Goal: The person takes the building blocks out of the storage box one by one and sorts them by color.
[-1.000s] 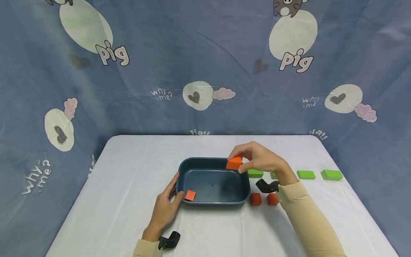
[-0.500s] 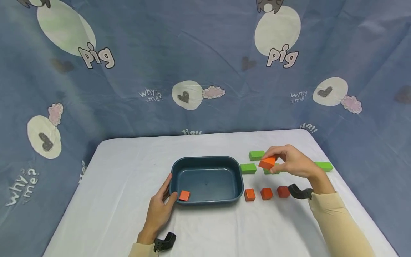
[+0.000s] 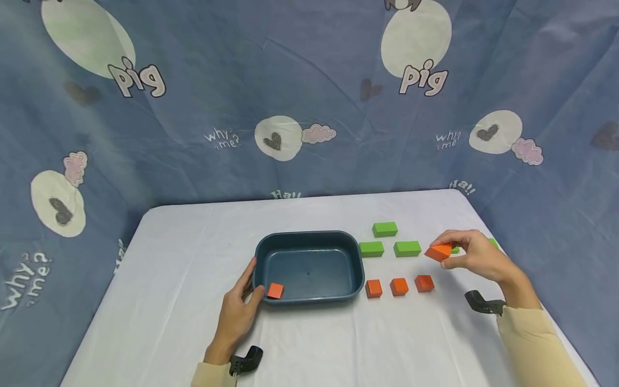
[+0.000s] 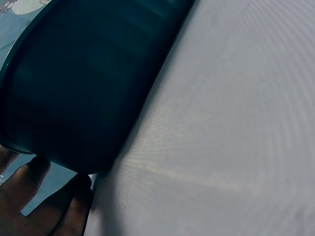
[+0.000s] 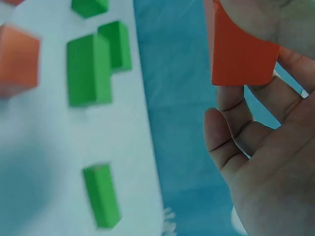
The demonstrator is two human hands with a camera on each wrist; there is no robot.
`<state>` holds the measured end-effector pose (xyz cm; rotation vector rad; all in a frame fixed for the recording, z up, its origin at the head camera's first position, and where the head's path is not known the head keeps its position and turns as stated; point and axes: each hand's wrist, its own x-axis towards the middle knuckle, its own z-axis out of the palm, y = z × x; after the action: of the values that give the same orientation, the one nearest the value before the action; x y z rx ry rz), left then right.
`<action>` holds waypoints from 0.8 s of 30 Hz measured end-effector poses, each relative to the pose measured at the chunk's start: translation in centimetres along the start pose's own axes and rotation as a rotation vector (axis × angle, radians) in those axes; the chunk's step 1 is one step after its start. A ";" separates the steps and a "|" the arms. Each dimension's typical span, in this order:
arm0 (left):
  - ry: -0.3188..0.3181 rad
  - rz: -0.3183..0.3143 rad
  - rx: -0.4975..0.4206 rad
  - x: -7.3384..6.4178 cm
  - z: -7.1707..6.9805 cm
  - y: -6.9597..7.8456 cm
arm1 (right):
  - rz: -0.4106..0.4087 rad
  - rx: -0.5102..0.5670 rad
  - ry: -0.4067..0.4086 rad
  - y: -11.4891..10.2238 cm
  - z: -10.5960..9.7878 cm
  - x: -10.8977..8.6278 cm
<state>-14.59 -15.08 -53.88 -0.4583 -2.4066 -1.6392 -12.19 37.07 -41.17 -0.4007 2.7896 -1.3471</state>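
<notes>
A dark blue-green plastic tray [image 3: 309, 299] stands on the white table. My left hand [image 3: 235, 317] holds its near left corner, fingers along the end wall and thumb at the front rim. In the left wrist view, fingertips [image 4: 37, 169] meet the tray's outer wall [image 4: 83, 83]. One small orange block [image 3: 275, 291] lies inside, at the near left. Right of the tray, my right hand [image 3: 476, 255] pinches an orange block [image 3: 439, 252] between thumb and fingers, held above the table. The right wrist view shows the held block's [image 5: 241, 56] flat face close up.
Three orange-red blocks form a row right of the tray, the nearest one [image 3: 374, 288] close to its wall. Several green blocks lie behind them, including one farther back [image 3: 384, 229] and one by the tray [image 3: 371, 249]. A blue printed curtain [image 3: 309, 177] hangs behind the table.
My right hand has carried the orange block from over the tray's right end out to the right, past the green blocks. The left hand stays at the tray's corner. The head view has shifted slightly.
</notes>
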 end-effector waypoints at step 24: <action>-0.009 -0.015 -0.014 0.0 0.2 0.5 | 0.281 -0.014 0.076 7.6 1.7 -5.4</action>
<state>-14.45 -14.76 -53.54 -0.4518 -2.4128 -1.6651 -8.38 41.52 -48.62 0.0449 2.7817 -1.3038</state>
